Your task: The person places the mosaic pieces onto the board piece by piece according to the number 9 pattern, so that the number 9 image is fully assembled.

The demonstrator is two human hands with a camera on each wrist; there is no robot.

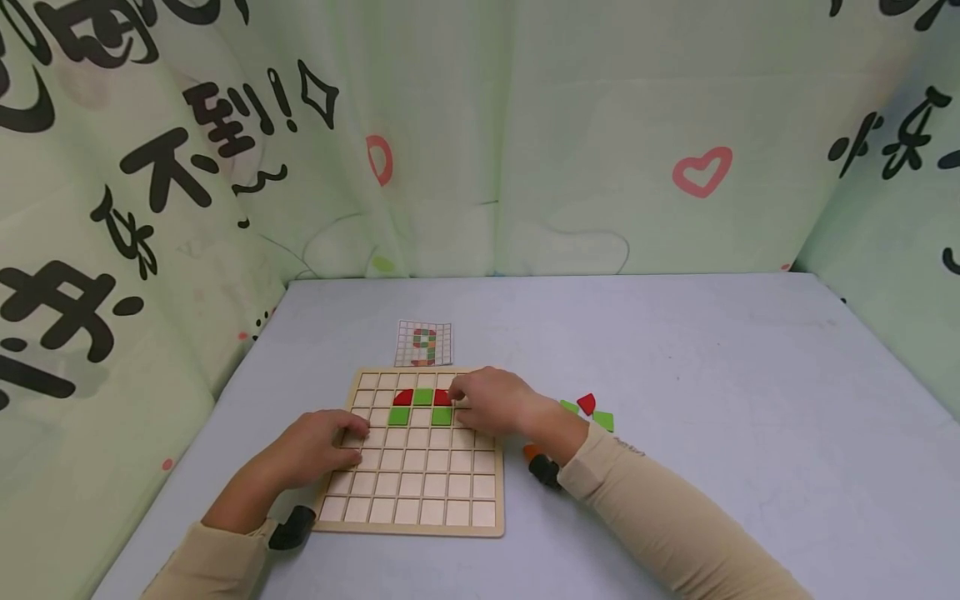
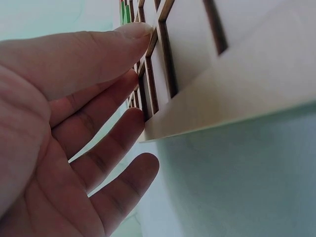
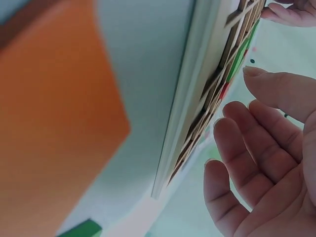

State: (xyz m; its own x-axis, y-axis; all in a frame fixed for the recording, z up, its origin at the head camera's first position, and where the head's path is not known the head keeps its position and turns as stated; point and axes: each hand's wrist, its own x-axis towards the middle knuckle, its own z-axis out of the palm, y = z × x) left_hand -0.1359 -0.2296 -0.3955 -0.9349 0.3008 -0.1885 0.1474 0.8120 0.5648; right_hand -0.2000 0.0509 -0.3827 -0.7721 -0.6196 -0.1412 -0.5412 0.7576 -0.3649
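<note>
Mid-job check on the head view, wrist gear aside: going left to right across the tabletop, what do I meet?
Left hand → card → right hand → green piece → red piece → second green piece. Left out for overlap: board, orange piece.

The left forearm [image 1: 217, 562] reached in from the lower left; the right forearm [image 1: 675, 517] slanted inward from the lower right; the left hand [image 1: 313, 448] had its thumb [image 2: 89, 57] held apart from slightly bent, spread fingers [image 2: 123, 185]; the right hand [image 1: 498, 402] extended farther forward, its fingers gently curved and its thumb apart.
</note>
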